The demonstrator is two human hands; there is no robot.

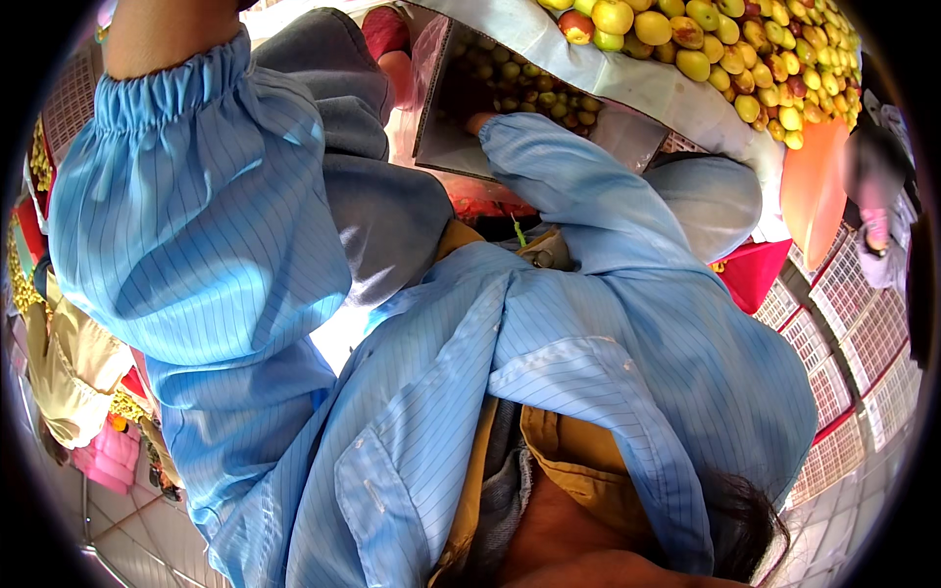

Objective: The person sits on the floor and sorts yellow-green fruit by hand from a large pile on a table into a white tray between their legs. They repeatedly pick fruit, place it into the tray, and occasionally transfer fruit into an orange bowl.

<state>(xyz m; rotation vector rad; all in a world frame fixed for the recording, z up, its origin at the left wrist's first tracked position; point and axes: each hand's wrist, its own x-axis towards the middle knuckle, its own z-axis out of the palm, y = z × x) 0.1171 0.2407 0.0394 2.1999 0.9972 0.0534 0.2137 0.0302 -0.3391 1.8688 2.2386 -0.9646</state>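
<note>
My left forearm in a blue striped sleeve reaches up past the picture's top edge, and my left hand is out of view. My right hand (479,122) reaches into a cardboard box (456,140) before my knees. Only a little of it shows beyond the elastic cuff; its fingers are lost in shadow, so what it holds cannot be told. Yellow-green jujubes (548,95) lie in the box, beside that hand. Clear plastic sheeting (430,62) hangs at the box's side. Above the box, a large heap of jujubes (724,51), some with reddish-brown patches, lies on a white cloth (625,77).
An orange plastic basin (812,195) stands at the heap's right edge. Stacked plastic crates (875,316) line the right side. Another person (878,176) is at far right. At left are a person in tan clothing (81,360) and a pink garment (110,456).
</note>
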